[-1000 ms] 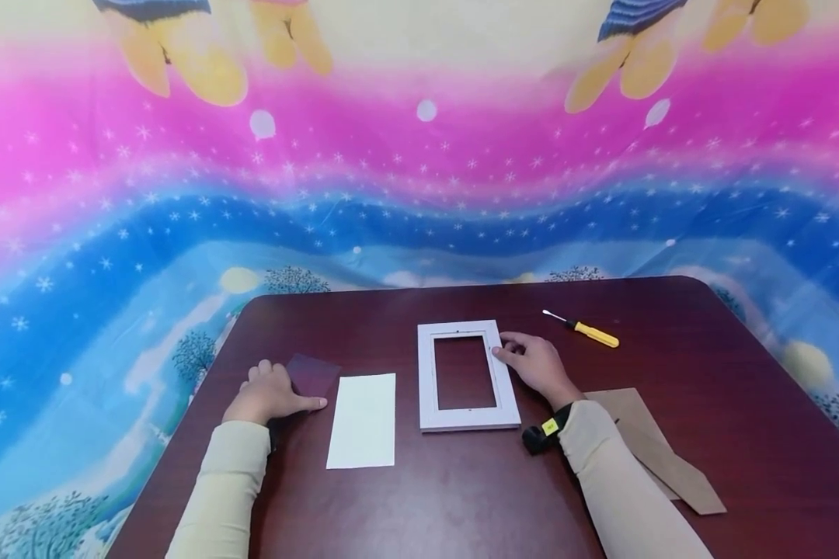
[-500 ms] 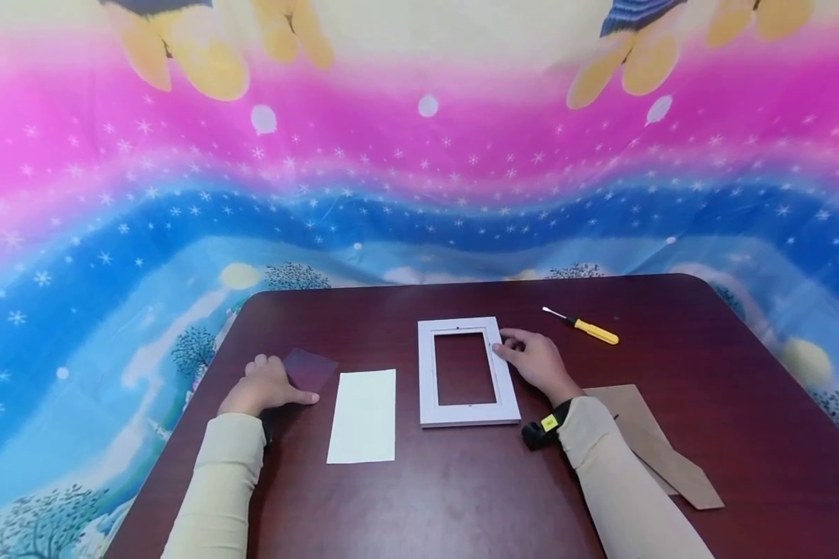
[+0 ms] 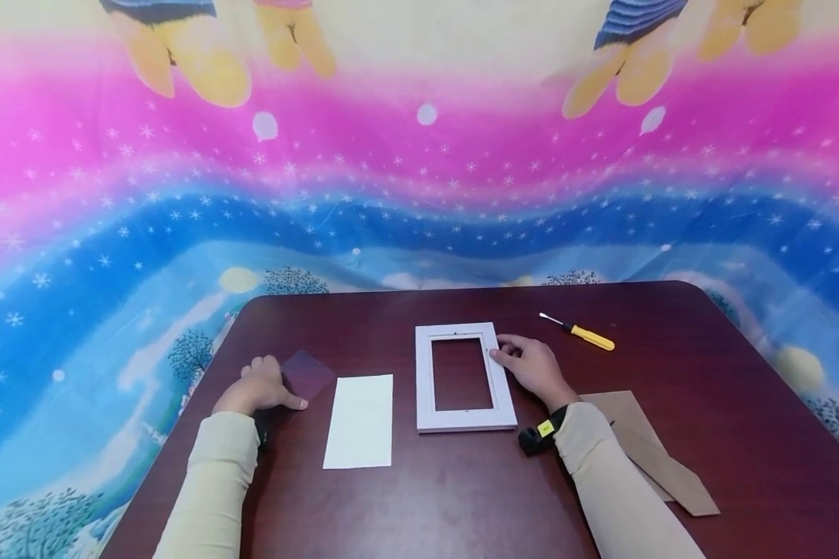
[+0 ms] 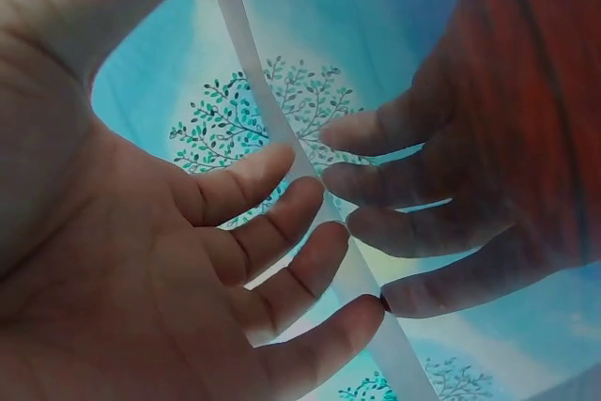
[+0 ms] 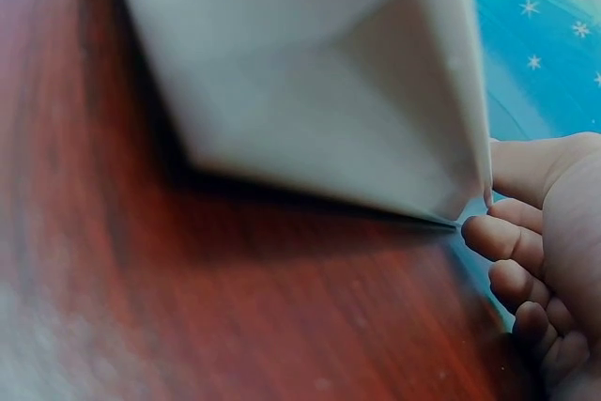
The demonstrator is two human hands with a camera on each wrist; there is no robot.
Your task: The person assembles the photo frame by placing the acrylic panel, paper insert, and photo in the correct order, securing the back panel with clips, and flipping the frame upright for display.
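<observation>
A dark, see-through sheet (image 3: 311, 375) lies at the left of the table in the head view. My left hand (image 3: 257, 384) is at its left edge, the thumb by the near corner. In the left wrist view the left hand's fingers (image 4: 305, 265) reach out, loosely bent, tips at a pale edge; they are mirrored in a glossy surface. A white picture frame (image 3: 424, 373) lies mid-table with an open centre. My right hand (image 3: 537, 369) pinches its right side between thumb and fingers. In the right wrist view the frame (image 5: 310, 82) is blurred at that grip.
Between the sheet and the frame lies a cream paper rectangle (image 3: 360, 423). A yellow-handled screwdriver (image 3: 590, 337) rests at the back right. A brown backing board (image 3: 660, 446) with an angled flap lies partly under my right forearm. The dark red table (image 3: 447, 512) meets a patterned cloth backdrop (image 3: 419, 225).
My left hand has shifted a little to the left, its thumb drawing back. The see-through sheet has turned slightly. My right hand keeps its hold, and the frame stays in place.
</observation>
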